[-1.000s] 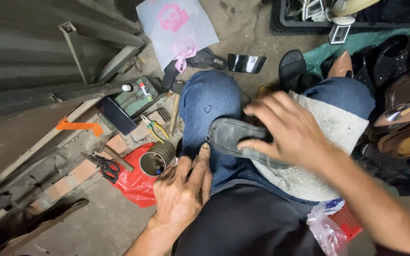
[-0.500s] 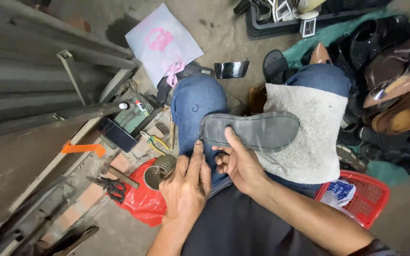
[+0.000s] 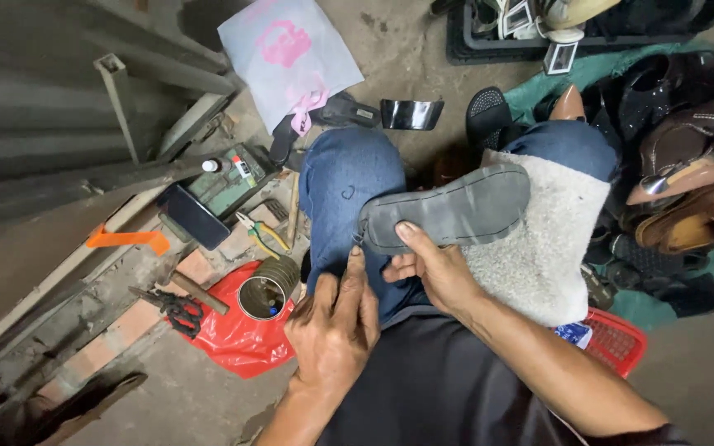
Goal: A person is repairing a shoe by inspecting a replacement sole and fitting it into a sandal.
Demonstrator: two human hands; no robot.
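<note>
Right hand (image 3: 430, 268) grips grey sole (image 3: 448, 208), left hand (image 3: 336, 326) on thigh

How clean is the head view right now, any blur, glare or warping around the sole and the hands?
Head view: the grey sole and both hands, left hand and right hand, look sharp with no motion blur; light is soft and even, shadows faint; the only glare is a sheen on the black glossy piece on the floor; wide-angle bending shows at the edges, where the metal rails curve.

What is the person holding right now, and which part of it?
The right hand grips a grey shoe sole by its near end, thumb on top. The left hand holds nothing; it rests flat on the thigh.
</note>
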